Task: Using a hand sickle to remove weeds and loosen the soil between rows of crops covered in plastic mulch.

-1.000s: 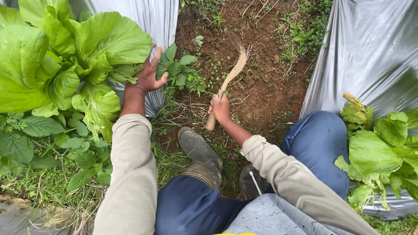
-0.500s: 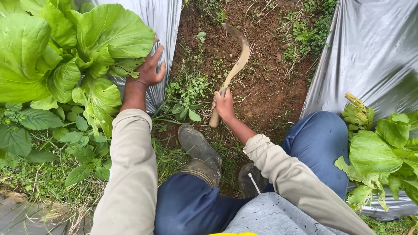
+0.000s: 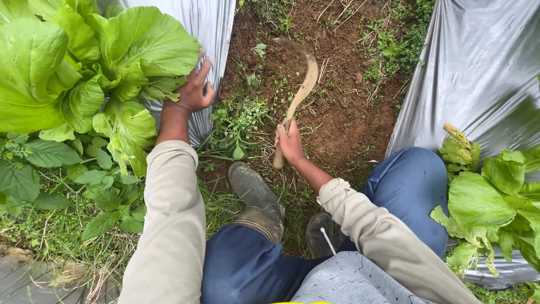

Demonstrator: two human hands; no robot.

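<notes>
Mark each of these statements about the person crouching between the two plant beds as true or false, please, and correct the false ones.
1. The right hand grips the wooden handle of a curved, soil-caked sickle. True.
2. The left hand holds a second tool. False: it holds no tool and rests on the grey plastic sheet beside the large light-green leafy plant.
3. The sickle blade lies over bare brown soil. True.
4. The person is barefoot. False: dark muddy rubber boots are on the feet.
5. Grey plastic sheet covers the beds on both sides. True.
</notes>
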